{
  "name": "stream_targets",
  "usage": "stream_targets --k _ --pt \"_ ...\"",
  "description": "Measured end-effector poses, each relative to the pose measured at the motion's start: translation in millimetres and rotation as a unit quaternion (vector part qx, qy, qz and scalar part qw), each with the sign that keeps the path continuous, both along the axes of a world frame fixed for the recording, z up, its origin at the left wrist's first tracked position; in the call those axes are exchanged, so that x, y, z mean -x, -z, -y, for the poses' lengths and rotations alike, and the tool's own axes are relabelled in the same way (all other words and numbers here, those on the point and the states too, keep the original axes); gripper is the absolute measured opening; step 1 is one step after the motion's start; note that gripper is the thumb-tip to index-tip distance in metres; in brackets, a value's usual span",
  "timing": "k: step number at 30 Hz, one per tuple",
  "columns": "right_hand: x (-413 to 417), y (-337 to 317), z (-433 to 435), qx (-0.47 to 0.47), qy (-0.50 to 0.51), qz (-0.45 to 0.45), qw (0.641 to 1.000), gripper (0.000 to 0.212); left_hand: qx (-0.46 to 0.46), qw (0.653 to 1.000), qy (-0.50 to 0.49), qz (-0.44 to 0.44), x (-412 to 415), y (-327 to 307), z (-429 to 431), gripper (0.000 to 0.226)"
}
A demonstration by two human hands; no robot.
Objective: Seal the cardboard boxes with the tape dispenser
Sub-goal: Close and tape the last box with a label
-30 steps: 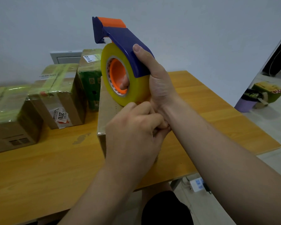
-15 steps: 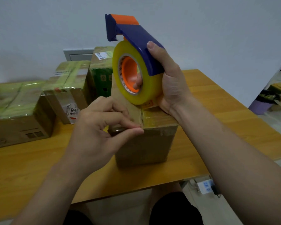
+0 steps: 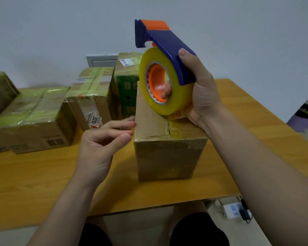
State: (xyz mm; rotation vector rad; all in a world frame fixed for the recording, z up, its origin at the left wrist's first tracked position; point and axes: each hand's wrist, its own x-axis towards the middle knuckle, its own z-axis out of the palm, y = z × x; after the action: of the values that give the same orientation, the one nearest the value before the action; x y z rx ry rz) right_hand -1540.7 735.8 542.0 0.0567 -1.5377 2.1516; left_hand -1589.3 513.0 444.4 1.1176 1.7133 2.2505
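Head view: right hand [image 3: 201,96] grips tape dispenser [image 3: 169,43], roll down at cardboard box [image 3: 167,157] top. Left hand [image 3: 100,141] relaxed, holding nothing, fingertips [image 3: 130,124] at box's left edge.

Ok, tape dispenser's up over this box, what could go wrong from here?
The left hand isn't gripping the box, its fingertips are only by the left edge, so the box may tip or slide when the tape pulls. The box stands near the table's front edge; a pull toward you could drag it off. The right hand holds the tape dispenser tilted, cutter end up, so tape could go on crooked.
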Motion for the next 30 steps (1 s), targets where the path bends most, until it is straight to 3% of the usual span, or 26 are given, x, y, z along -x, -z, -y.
stream_targets --k 3,6,12,16,18,21,24,27,30 --pt "1 0 1 0.004 -0.003 -0.001 1.0 0.044 0.002 0.999 -0.034 0.011 0 5 2 0.02" --pt "1 1 -1 -0.002 -0.001 -0.004 1.0 0.038 -0.044 0.998 0.012 0.032 -8 0 -10 0.016" --pt "1 0 0 -0.005 0.005 -0.001 1.0 0.048 -0.133 0.973 0.04 0.184 -31 10 -36 0.037" --pt "1 1 -1 -0.004 0.001 0.003 1.0 0.048 -0.146 0.969 0.056 0.189 -33 16 -31 0.037" --pt "2 2 -1 -0.004 -0.002 0.004 1.0 0.045 -0.104 0.985 0.04 0.13 -26 10 -22 0.031" --pt "2 2 -2 -0.006 -0.002 0.006 1.0 0.05 0.031 0.996 -0.061 -0.048 -14 -7 -4 0.015" --pt "3 4 -2 -0.003 -0.011 -0.002 1.0 0.035 0.139 0.961 -0.117 -0.211 -21 -27 2 0.021" --pt "4 5 -3 0.002 -0.017 -0.006 1.0 0.028 0.223 0.923 -0.119 -0.291 -53 -45 -22 0.03" --pt "2 5 -2 0.009 -0.021 0.009 1.0 0.03 0.304 0.85 -0.195 -0.383 -76 -53 -56 0.033"
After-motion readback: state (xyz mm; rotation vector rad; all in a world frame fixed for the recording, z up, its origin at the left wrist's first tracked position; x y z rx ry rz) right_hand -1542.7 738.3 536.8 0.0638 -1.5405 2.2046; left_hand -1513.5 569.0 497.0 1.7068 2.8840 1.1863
